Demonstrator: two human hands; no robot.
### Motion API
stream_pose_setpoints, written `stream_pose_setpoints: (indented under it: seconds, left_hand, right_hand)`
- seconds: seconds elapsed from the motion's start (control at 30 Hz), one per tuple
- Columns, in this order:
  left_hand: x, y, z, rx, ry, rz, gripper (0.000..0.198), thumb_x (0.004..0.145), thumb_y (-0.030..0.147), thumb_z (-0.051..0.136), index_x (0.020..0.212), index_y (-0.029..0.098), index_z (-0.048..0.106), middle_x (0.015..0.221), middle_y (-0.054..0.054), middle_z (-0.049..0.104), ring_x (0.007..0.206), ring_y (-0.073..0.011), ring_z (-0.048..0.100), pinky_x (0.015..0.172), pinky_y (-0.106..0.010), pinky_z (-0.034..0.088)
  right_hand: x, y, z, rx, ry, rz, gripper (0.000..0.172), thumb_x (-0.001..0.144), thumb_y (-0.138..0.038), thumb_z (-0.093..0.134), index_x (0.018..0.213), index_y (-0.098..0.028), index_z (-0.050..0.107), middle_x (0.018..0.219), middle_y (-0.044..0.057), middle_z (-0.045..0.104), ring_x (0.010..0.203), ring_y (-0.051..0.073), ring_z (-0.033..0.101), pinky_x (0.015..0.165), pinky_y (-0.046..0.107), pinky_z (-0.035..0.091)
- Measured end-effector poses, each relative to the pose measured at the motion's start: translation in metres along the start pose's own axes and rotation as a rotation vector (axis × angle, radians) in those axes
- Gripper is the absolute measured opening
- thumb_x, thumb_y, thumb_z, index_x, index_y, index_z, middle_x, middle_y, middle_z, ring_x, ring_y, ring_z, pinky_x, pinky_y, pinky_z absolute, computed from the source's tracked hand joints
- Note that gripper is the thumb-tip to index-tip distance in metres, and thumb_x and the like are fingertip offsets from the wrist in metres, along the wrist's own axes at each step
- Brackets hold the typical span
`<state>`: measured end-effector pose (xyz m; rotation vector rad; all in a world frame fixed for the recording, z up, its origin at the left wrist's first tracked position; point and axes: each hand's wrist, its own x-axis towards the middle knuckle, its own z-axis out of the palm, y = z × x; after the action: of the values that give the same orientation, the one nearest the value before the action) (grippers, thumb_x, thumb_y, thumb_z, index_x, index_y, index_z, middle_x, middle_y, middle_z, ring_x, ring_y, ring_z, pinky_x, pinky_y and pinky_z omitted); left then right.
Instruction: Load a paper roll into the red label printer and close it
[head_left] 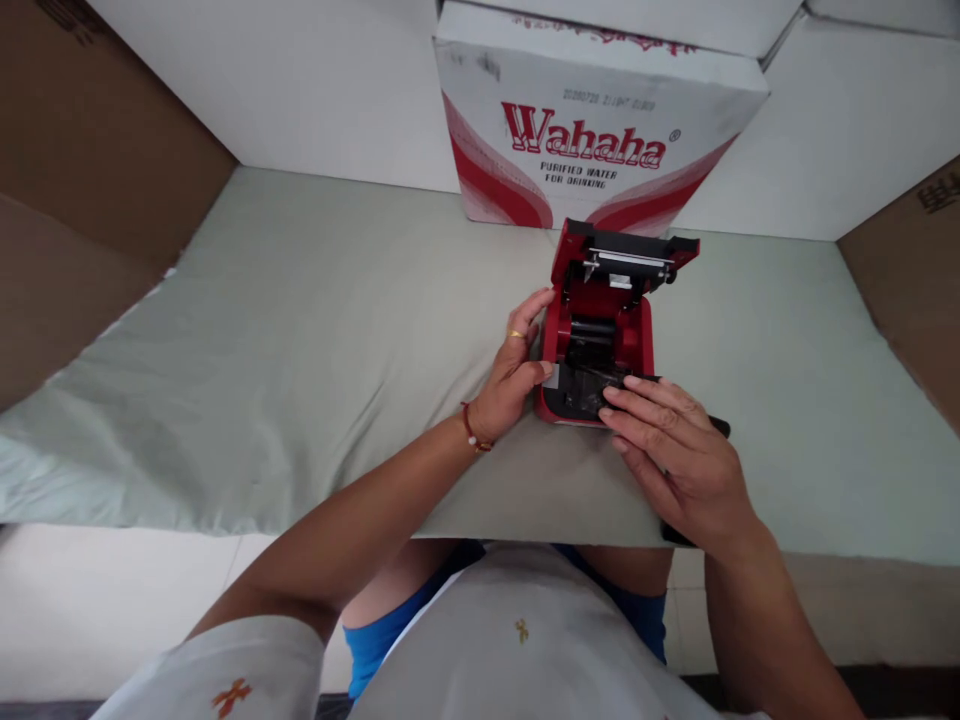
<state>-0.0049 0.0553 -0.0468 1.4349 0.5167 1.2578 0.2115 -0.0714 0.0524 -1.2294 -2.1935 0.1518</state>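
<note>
A small red and black label printer stands on the cloth with its lid raised. Around its left side is my left hand, the thumb on the front left corner and the fingers along the side wall. Inside the printer sits a dark roller, and shiny black film covers part of the front. My right hand lies over the front right corner, fingers stretched out and fingertips touching the film. Beneath that hand a black object pokes out; its kind is hidden.
A pale green cloth covers the table, which ends just before my body. Behind the printer stands a white and red Wahaha water carton. Brown cardboard rises at the left, and another brown carton at the right.
</note>
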Motion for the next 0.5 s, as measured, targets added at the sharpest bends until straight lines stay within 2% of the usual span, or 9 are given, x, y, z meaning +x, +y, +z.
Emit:
stream_pose_setpoints:
  seconds: [0.07, 0.13, 0.2, 0.3, 0.4, 0.5]
  left_hand:
    - [-0.012, 0.009, 0.000, 0.252, 0.106, 0.093, 0.070, 0.098, 0.067, 0.066, 0.160, 0.037, 0.052, 0.177, -0.006, 0.041, 0.173, -0.0413, 0.021, 0.144, -0.064, 0.010]
    - [-0.024, 0.017, -0.001, 0.436, 0.109, 0.204, 0.067, 0.094, 0.066, 0.072, 0.154, 0.039, 0.058, 0.164, -0.007, 0.054, 0.170, -0.0435, 0.026, 0.143, -0.068, 0.006]
    - [-0.033, 0.023, 0.001, 0.555, 0.007, 0.335, 0.058, 0.091, 0.065, 0.076, 0.145, 0.044, 0.068, 0.144, -0.005, 0.068, 0.158, -0.0425, 0.045, 0.140, -0.068, 0.017]
    - [-0.039, 0.029, 0.008, 0.764, -0.131, 0.524, 0.045, 0.091, 0.055, 0.077, 0.135, 0.047, 0.074, 0.115, -0.001, 0.080, 0.127, -0.0345, 0.069, 0.125, -0.061, 0.041]
    - [-0.034, 0.037, 0.018, 0.975, -0.118, 0.667, 0.034, 0.095, 0.036, 0.074, 0.129, 0.040, 0.076, 0.099, 0.003, 0.083, 0.105, -0.0243, 0.075, 0.108, -0.047, 0.050]
    - [-0.024, 0.046, 0.026, 1.021, -0.050, 0.810, 0.024, 0.096, 0.023, 0.072, 0.118, 0.032, 0.078, 0.094, 0.004, 0.083, 0.100, -0.0180, 0.074, 0.101, -0.039, 0.049]
  right_hand:
    - [-0.002, 0.003, 0.002, 0.003, 0.010, -0.001, 0.039, 0.104, -0.011, 0.069, 0.138, -0.029, 0.076, 0.143, 0.007, 0.082, 0.145, 0.026, 0.071, 0.127, 0.054, 0.053]
    - [-0.002, 0.007, 0.003, 0.017, 0.018, -0.010, 0.036, 0.103, -0.010, 0.070, 0.135, -0.027, 0.077, 0.141, 0.008, 0.082, 0.145, 0.025, 0.071, 0.128, 0.052, 0.052]
    - [-0.002, 0.009, 0.002, 0.031, 0.020, -0.022, 0.035, 0.102, -0.009, 0.071, 0.133, -0.025, 0.077, 0.140, 0.009, 0.083, 0.144, 0.023, 0.071, 0.129, 0.049, 0.051]
    - [-0.002, 0.012, 0.000, 0.076, 0.013, -0.022, 0.033, 0.101, -0.008, 0.072, 0.129, -0.026, 0.079, 0.139, 0.008, 0.083, 0.142, 0.023, 0.073, 0.130, 0.048, 0.050]
    - [0.003, 0.016, -0.003, 0.224, 0.067, 0.027, 0.034, 0.102, -0.012, 0.073, 0.129, -0.030, 0.081, 0.133, 0.003, 0.086, 0.131, 0.023, 0.079, 0.126, 0.048, 0.054]
    - [0.020, 0.026, -0.005, 0.336, 0.310, 0.231, 0.035, 0.108, -0.022, 0.067, 0.139, -0.036, 0.079, 0.135, 0.002, 0.084, 0.126, 0.023, 0.079, 0.118, 0.047, 0.060]
